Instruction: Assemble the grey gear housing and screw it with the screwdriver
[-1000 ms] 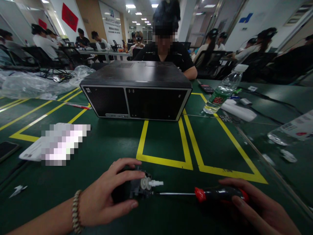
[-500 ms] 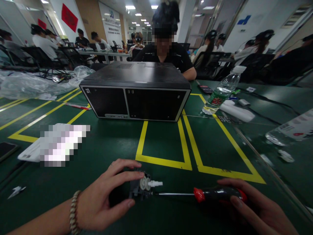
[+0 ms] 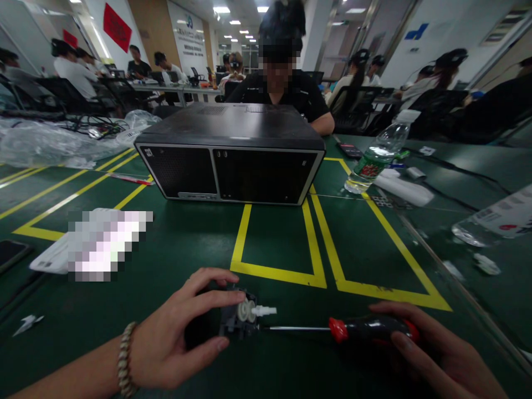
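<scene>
My left hand [image 3: 178,338] is wrapped round a small black part [image 3: 233,320] with white gears and a white nozzle at its right end, resting on the green mat. In my right hand [image 3: 436,360] lies a screwdriver [image 3: 357,329] with a red and black handle. Its thin shaft lies level and its tip meets the right side of the small part.
A black computer case [image 3: 233,158] stands ahead on the mat, with a person seated behind it. Water bottles [image 3: 380,152] lie to the right, papers [image 3: 54,255] and a phone [image 3: 10,252] to the left, plastic wrap [image 3: 50,144] at far left. Yellow tape lines [image 3: 316,249] mark the mat.
</scene>
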`<state>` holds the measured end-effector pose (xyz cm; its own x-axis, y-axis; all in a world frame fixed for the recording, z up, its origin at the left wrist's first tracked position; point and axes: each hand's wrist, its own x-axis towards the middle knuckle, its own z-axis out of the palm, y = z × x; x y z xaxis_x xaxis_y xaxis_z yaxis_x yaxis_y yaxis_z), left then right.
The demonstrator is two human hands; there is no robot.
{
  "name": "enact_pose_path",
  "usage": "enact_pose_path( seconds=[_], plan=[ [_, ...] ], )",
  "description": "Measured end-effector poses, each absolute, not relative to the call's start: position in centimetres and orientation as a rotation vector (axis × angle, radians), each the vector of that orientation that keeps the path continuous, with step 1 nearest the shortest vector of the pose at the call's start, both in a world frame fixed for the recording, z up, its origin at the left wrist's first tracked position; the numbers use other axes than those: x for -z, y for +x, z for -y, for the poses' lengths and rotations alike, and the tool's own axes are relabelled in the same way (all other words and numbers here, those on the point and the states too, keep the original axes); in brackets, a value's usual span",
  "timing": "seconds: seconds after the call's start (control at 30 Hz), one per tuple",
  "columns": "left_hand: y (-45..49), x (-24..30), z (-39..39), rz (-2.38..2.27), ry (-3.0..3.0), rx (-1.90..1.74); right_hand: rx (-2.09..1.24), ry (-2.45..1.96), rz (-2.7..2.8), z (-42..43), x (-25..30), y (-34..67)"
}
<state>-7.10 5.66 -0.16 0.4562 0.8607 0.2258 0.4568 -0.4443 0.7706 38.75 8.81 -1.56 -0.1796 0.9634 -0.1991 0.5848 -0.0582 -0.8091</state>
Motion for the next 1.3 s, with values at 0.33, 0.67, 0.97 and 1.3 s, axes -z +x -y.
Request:
enact_pose_path(
  seconds=[0.33, 0.67, 0.97, 1.3],
  plan=[
    [-7.3, 0.2, -5.7, -1.088, 2.079, -0.805, -1.078, -1.624, 1.802, -8.9, 1.8, 38.9],
    [-7.2, 0.2, -5.7, -1.098, 2.069, -0.801, -1.108, -1.638, 1.775, -8.9, 1.4, 38.3],
    [-7.4, 0.3, -5.4, -1.103, 2.071, -0.808, -1.11, -1.63, 1.799, -8.9, 0.7, 37.8],
    [-7.5, 1.2, -5.6, -1.206, 2.13, -0.742, -1.074, -1.534, 1.774, -8.3, -0.6, 35.7]
  ],
)
